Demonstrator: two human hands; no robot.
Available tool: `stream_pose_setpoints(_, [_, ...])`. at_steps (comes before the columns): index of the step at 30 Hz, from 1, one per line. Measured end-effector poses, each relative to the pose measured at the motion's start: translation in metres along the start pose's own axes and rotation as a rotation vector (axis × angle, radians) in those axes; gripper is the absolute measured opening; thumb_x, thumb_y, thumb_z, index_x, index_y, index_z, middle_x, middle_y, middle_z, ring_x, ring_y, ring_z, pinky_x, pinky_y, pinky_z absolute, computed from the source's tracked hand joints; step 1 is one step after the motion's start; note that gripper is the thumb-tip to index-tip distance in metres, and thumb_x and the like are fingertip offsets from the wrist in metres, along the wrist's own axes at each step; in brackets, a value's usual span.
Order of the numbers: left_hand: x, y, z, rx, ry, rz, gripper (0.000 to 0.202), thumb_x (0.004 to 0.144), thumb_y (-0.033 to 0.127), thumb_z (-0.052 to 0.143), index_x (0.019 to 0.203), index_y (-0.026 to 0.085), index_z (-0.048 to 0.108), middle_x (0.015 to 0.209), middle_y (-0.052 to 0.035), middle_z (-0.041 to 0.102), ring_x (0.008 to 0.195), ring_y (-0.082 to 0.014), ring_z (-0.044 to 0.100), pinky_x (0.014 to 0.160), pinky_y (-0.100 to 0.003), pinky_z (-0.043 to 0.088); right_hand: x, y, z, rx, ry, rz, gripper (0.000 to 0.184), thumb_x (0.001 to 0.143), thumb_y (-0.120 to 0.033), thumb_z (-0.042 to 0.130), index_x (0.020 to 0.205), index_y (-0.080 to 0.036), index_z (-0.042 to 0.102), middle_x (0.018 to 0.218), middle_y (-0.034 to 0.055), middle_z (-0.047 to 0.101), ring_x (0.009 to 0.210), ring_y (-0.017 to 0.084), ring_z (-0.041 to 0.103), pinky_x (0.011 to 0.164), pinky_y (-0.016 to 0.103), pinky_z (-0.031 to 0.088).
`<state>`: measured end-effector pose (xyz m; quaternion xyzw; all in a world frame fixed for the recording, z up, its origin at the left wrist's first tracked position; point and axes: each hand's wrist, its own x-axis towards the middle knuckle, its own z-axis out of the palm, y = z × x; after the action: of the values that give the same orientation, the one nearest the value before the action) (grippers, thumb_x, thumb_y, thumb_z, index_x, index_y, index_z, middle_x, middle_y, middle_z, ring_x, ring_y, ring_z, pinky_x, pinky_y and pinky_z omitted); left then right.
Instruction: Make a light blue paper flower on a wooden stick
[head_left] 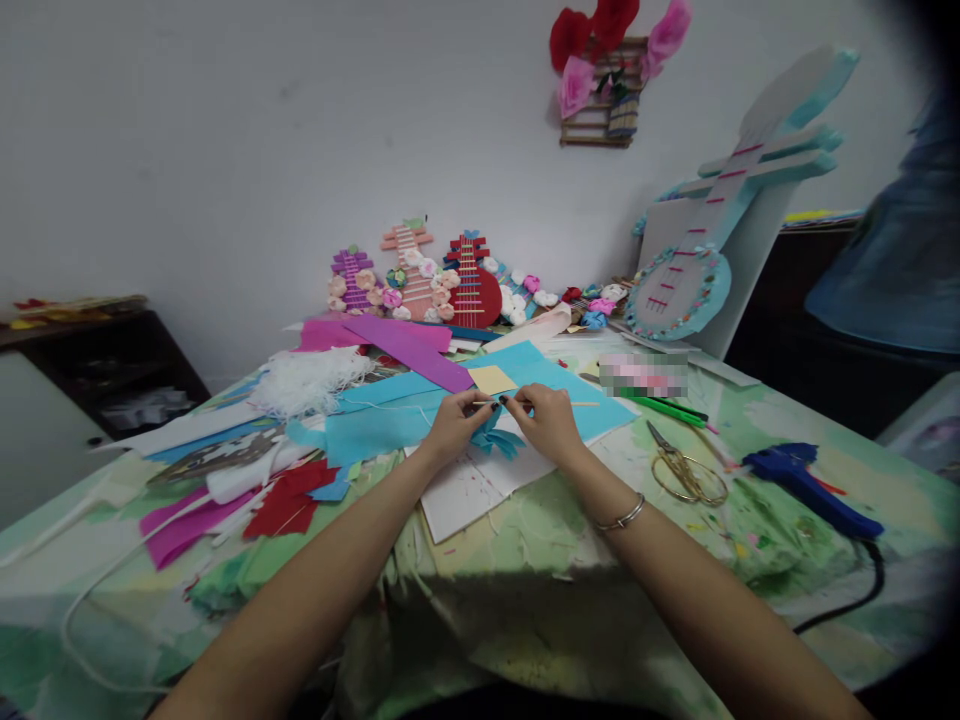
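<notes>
A thin wooden stick (586, 403) lies crosswise between my two hands, its end jutting out past the right one. My left hand (454, 422) is closed, thumb and finger pinching near the stick's left part. Close beside it my right hand (546, 420) is pinched too, the fingertips almost meeting the left ones. Crinkled blue crepe paper (499, 440) hangs below the fingertips; exactly how it joins the stick is hidden. Under the hands lies a white sheet (459, 508), with a larger blue paper (382, 415) and a pale yellow square (493, 379) behind.
Gold-handled scissors (686, 475) and a blue glue gun (814, 490) with a black cord lie right. Shredded white paper (315, 380), red paper (292, 500) and a purple strip (409, 350) lie left. Several decorated lute models, including a red one (478, 295), line the wall.
</notes>
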<state>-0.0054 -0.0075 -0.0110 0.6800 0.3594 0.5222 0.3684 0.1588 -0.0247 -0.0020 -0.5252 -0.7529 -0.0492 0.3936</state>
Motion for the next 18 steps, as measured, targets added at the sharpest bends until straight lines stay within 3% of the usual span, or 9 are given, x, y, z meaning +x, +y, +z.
stream_pose_setpoints(11, [0.001, -0.005, -0.001, 0.033, 0.003, 0.02, 0.029, 0.069, 0.04, 0.065, 0.075, 0.012, 0.067, 0.061, -0.0002, 0.057, 0.054, -0.0085, 0.044, 0.05, -0.021, 0.032, 0.0005, 0.0055, 0.0044, 0.021, -0.022, 0.001, 0.038, 0.086, -0.042, 0.046, 0.059, -0.016, 0.056, 0.058, 0.002, 0.057, 0.054, 0.01, 0.046, 0.055, 0.025, 0.022])
stream_pose_setpoints(18, [0.0003, -0.0016, -0.0015, 0.003, 0.021, -0.032, 0.035, 0.063, 0.043, 0.069, 0.073, 0.01, 0.069, 0.061, -0.0023, 0.061, 0.055, -0.0097, 0.047, 0.052, -0.022, 0.034, -0.0001, 0.0022, 0.001, 0.013, -0.038, 0.03, 0.048, 0.086, -0.047, 0.043, 0.051, -0.016, 0.055, 0.05, 0.0018, 0.054, 0.047, 0.009, 0.037, 0.051, 0.025, 0.02])
